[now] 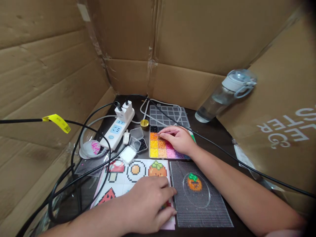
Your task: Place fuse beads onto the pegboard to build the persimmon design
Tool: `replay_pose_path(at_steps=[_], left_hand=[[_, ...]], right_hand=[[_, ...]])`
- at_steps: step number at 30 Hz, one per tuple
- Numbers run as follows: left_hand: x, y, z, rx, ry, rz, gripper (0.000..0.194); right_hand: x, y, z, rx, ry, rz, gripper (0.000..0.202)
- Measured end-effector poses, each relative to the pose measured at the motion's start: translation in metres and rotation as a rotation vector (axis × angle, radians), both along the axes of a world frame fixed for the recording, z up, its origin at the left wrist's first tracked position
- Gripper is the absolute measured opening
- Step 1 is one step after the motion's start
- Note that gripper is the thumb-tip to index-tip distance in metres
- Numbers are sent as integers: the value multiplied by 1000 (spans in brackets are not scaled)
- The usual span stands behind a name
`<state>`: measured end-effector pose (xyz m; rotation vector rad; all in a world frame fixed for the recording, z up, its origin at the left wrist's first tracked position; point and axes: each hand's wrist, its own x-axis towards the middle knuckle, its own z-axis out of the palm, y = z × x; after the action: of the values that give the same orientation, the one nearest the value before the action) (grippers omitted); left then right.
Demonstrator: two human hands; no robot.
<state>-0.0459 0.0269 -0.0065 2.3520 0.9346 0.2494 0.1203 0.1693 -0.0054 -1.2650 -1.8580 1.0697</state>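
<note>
My right hand grips thin pink tweezers, their tip at the orange beads in a compartmented bead box. Whether a bead is between the tips is too small to tell. My left hand lies open on a printed pattern sheet, fingertips at the left edge of a clear pegboard. On the pegboard sits a small orange bead figure with a green top and some dark beads. The sheet shows a mushroom, an egg and a similar orange figure; my left hand covers part of it.
Left of the bead box stand small clear boxes of white beads and black beads. A power strip, looping black cables and a dish of pink beads lie left. A water bottle leans against the cardboard wall.
</note>
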Motion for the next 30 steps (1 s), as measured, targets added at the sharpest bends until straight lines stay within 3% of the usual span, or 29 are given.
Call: replay_pose_path(at_steps=[12, 25, 30], left_hand=[[0, 0, -1, 18, 10, -5, 31], [0, -2, -3, 31, -13, 7, 30], [0, -2, -12, 57, -93, 27, 15]], right_hand=[[0, -1, -1, -79, 3, -31, 11], [5, 1, 2, 58, -154, -94, 15], [9, 4, 4, 35, 56, -90, 23]])
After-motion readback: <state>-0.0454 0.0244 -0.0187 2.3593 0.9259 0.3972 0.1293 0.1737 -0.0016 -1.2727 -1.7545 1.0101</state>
